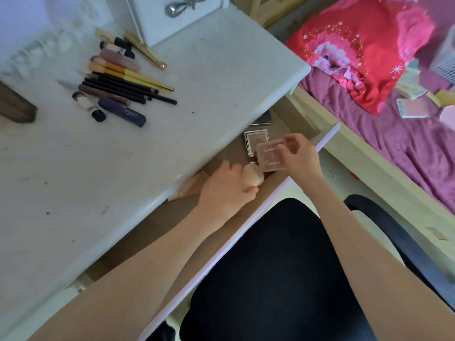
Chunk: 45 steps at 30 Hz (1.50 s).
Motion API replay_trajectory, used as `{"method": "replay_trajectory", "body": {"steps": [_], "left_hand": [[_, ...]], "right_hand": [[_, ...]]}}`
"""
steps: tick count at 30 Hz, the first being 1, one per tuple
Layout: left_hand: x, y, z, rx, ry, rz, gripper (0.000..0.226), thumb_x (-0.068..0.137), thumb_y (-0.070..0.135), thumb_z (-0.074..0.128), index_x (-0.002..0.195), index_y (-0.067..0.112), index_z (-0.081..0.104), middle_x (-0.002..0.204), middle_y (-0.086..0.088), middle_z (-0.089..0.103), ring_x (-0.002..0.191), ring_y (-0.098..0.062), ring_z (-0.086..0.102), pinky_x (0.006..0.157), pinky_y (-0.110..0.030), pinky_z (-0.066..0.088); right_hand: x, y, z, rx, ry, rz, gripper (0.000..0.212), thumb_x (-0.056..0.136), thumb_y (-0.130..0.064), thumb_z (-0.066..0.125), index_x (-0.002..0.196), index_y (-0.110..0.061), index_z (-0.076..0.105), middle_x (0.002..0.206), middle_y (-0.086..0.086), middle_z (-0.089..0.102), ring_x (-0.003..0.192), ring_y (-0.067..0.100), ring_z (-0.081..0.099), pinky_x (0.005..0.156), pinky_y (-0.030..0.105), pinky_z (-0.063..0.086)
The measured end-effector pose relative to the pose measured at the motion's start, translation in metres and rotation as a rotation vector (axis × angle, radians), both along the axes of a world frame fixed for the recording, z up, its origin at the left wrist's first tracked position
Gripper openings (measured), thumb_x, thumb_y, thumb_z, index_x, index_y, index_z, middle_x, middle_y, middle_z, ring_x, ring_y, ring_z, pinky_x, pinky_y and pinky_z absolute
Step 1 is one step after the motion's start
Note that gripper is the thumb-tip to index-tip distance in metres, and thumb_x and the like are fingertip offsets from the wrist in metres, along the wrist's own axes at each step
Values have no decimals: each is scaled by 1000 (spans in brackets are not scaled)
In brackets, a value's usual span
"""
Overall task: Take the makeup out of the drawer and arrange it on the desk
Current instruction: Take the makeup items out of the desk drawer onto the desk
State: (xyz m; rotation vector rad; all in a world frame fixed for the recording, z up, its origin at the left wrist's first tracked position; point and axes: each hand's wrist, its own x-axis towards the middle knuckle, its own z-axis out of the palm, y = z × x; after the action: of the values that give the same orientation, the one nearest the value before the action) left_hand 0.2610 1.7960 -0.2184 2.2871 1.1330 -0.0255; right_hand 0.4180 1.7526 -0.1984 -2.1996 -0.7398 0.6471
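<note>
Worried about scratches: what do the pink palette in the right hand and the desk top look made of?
Pink palette: seemingly clear glossy plastic; its lid looks translucent, with printed lettering. Desk top: white, smooth, possibly painted or laminated board; scuffs and dark specks show on it.

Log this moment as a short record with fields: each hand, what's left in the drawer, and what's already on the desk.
left hand: grips a round peach puff in the open drawer
right hand: holds a clear pink palette above the drawer
in drawer: square compact, peach tube
on desk: row of pencils and brushes, navy tube
</note>
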Motion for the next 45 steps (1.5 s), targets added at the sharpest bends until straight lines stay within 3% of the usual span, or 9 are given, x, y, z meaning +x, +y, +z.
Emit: {"method": "replay_trajectory", "body": {"steps": [3, 7, 13, 22, 27, 29, 35, 41, 45], "left_hand": [[-28, 1, 21, -178, -122, 157, 47, 75, 61, 57, 100, 22, 57, 85, 11, 55, 71, -9, 54, 49, -17, 34], [-79, 17, 44, -484, -267, 327, 39, 76, 58, 61, 91, 22, 64, 78, 11, 64, 67, -5, 60, 53, -13, 41], [-171, 36, 79, -611, -451, 541, 48, 80, 65, 51, 47, 30, 55, 44, 19, 44, 44, 4, 44, 51, -7, 37], [-314, 56, 90, -625, -796, 1020, 45, 67, 65, 63, 68, 21, 56, 52, 13, 56, 53, -3, 57, 70, -25, 43], [-368, 61, 91, -710, -1009, 1131, 55, 60, 57, 73, 85, 10, 59, 76, 1, 55, 62, -7, 61, 59, -16, 49], [-381, 63, 90, -772, -1080, 1183, 44, 74, 45, 67, 93, 6, 61, 68, 3, 63, 60, -6, 63, 56, -16, 50], [-391, 72, 88, -892, -1195, 1186, 23, 86, 31, 61, 77, 12, 68, 77, -4, 64, 79, -12, 62, 78, -25, 51], [-367, 82, 86, -996, -1263, 1206, 21, 84, 29, 63, 93, 10, 62, 94, -4, 64, 86, -10, 59, 78, -20, 44], [-348, 87, 84, -1105, -1273, 1224, 33, 76, 26, 70, 101, 7, 60, 91, -5, 60, 86, -14, 58, 74, -23, 44]], "right_hand": [[-20, 1, 16, 75, 257, -146, 17, 91, -19, 56, 109, -18, 57, 100, -2, 61, 91, 16, 60, 74, 31, 54], [-64, 17, 36, 128, 489, -138, 23, 91, -11, 57, 114, -8, 57, 107, 9, 63, 90, 21, 64, 70, 31, 56], [-155, 55, 51, 102, 589, 70, 19, 92, -7, 54, 110, -13, 58, 82, 1, 67, 74, 15, 66, 64, 24, 56], [-309, 100, 40, -75, 455, 413, 17, 84, -14, 64, 100, -10, 59, 95, 8, 67, 80, 22, 63, 65, 31, 52], [-365, 117, 36, -78, 371, 496, 19, 83, -16, 63, 101, -9, 61, 96, 5, 66, 86, 22, 62, 72, 31, 52], [-377, 119, 35, -71, 308, 542, 18, 83, -19, 64, 99, -10, 61, 94, 3, 65, 84, 20, 62, 75, 30, 52], [-380, 118, 40, -68, 34, 618, 18, 90, -20, 53, 99, -11, 66, 88, -4, 64, 78, 10, 56, 66, 17, 39], [-366, 108, 67, 119, 659, 481, 28, 95, -33, 47, 93, -11, 64, 70, 7, 68, 64, 19, 64, 58, 26, 50], [-352, 113, 77, 190, 667, 432, 18, 91, -21, 58, 101, -5, 61, 66, 5, 66, 57, 16, 57, 52, 23, 45]]}}
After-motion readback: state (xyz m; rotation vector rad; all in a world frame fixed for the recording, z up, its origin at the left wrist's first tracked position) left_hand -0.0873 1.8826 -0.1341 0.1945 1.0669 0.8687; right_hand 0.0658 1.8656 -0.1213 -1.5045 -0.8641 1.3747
